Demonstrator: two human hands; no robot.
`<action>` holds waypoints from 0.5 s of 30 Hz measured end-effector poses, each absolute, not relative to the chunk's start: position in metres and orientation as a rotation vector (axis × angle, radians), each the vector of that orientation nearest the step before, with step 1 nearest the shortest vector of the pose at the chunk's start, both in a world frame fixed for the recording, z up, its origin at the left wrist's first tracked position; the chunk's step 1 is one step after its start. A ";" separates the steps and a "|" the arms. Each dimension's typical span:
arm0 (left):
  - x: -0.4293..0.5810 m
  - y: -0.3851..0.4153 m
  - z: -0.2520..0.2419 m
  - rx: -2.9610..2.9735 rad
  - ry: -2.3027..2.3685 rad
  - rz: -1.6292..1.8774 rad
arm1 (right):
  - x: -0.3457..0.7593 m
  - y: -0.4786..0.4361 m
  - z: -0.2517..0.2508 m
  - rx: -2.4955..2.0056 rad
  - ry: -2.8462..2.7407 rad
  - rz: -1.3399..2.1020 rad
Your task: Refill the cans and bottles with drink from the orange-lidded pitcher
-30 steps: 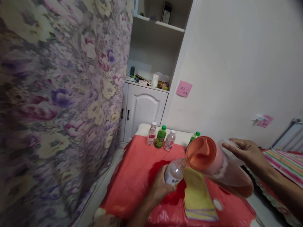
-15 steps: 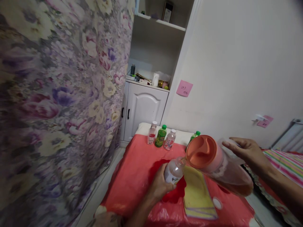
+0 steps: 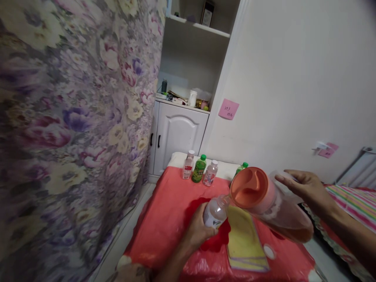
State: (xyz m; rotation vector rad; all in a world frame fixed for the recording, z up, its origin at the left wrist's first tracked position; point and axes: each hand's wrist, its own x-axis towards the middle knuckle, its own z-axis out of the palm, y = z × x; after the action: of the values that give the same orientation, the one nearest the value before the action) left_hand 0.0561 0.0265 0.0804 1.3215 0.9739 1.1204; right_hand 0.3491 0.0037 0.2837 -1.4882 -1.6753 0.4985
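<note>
My left hand [image 3: 197, 231] is wrapped round a small clear plastic bottle [image 3: 216, 212] held upright over the red-covered table [image 3: 167, 219]. My right hand [image 3: 305, 187] grips the handle of a clear pitcher [image 3: 273, 205] with an orange lid [image 3: 249, 188]. The pitcher is tipped to the left, amber liquid lying in its lower side, and its spout sits at the bottle's mouth. A yellow cloth [image 3: 243, 241] lies on the table just under the pitcher.
Several small bottles stand at the table's far edge: a red-labelled one [image 3: 188, 165], a green one [image 3: 199, 169], a clear one [image 3: 210, 173], another green one [image 3: 241, 168] behind the pitcher. A flowered curtain [image 3: 73, 129] fills the left. A white cabinet [image 3: 176, 135] and a wall stand behind.
Both hands, the bottle and the tipped pitcher stay in the same places. Only the view shifts slightly.
</note>
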 end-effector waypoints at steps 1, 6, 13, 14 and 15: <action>0.056 0.026 0.081 1.322 0.978 1.120 | 0.349 0.004 0.284 -1.486 -1.682 0.492; 0.056 0.024 0.085 1.326 0.975 1.128 | 0.349 0.004 0.285 -1.503 -1.697 0.457; 0.056 0.023 0.088 1.329 0.971 1.130 | 0.350 0.003 0.285 -1.497 -1.683 0.475; 0.056 0.023 0.088 1.324 0.969 1.129 | 0.350 0.003 0.285 -1.496 -1.682 0.468; 0.056 0.023 0.088 1.318 0.966 1.125 | 0.350 0.003 0.285 -1.493 -1.683 0.462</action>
State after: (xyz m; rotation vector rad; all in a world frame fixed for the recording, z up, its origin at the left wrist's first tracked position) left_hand 0.0557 0.0226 0.0882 1.3178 0.9657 1.1246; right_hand 0.3498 0.0029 0.2849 -1.4935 -1.6831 0.4625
